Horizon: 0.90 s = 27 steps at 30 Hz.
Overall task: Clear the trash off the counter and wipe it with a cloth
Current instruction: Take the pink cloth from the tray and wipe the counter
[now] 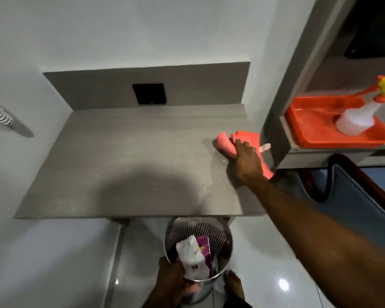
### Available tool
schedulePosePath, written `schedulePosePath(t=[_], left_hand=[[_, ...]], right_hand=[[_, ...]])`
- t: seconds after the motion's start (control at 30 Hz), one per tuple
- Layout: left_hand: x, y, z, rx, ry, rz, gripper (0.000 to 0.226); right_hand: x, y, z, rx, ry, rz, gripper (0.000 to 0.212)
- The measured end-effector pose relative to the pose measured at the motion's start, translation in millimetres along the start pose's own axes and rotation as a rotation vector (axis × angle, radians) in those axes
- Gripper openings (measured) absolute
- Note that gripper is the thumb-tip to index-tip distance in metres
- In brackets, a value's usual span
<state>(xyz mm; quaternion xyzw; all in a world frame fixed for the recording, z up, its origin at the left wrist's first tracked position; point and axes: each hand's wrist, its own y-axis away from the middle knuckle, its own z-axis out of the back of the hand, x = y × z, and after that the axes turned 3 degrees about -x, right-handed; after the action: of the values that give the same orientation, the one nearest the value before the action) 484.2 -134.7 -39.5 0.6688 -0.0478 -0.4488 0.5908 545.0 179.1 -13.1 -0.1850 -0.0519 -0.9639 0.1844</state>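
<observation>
A grey counter (125, 156) juts from the white wall, with fine white crumbs scattered on its right half. At its right edge lies a pink-red cloth (228, 144), and my right hand (247, 161) rests flat on top of it, fingers spread. Below the counter's front edge stands a perforated metal bin (200, 232) with a white wrapper (190, 254) and a purple packet (203, 246) inside. My left hand (172, 276) grips the bin's near rim.
A shelf unit at the right holds an orange tray (313, 123) with a white spray bottle (356, 116). A black wall socket (149, 93) sits in the backsplash. A blue chair (351, 192) stands at the right. My bare foot (232, 283) is beside the bin.
</observation>
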Motion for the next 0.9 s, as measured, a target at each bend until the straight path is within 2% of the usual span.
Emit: schedulePosePath(t=[0.07,0.13,0.23,0.3,0.37,0.47,0.63,0.77,0.9], left_hand=[[-2,-4,-8,-0.052,0.039,0.044,0.064],[-7,-5,-13,-0.063,0.036,0.085,0.058],[-13,-1,-18,-0.042,0.064,0.100,0.042],[-19,6,-17,-0.011,0.077,0.112,0.027],[-20,4,-15,0.015,0.089,0.103,0.015],[-13,-5,-8,0.016,0.024,0.079,0.040],[-9,-7,16,0.063,0.053,0.092,0.041],[-8,-14,55,0.083,0.001,0.132,0.044],[-10,-16,93,0.080,0.016,0.117,0.018]], right_hand=[[-1,-20,-27,0.113,0.151,0.140,0.061],[3,-51,-29,0.165,0.188,0.288,0.059],[-3,-106,-16,0.282,0.301,0.530,0.085],[-11,-105,-22,0.265,0.391,0.630,0.084],[-14,-83,-38,0.230,0.384,0.585,0.081],[2,-46,-47,0.151,0.328,0.555,0.068],[39,92,-73,0.161,0.096,0.740,0.051],[73,175,-105,0.146,-0.071,0.647,0.048],[100,189,-102,0.190,-0.289,0.634,0.049]])
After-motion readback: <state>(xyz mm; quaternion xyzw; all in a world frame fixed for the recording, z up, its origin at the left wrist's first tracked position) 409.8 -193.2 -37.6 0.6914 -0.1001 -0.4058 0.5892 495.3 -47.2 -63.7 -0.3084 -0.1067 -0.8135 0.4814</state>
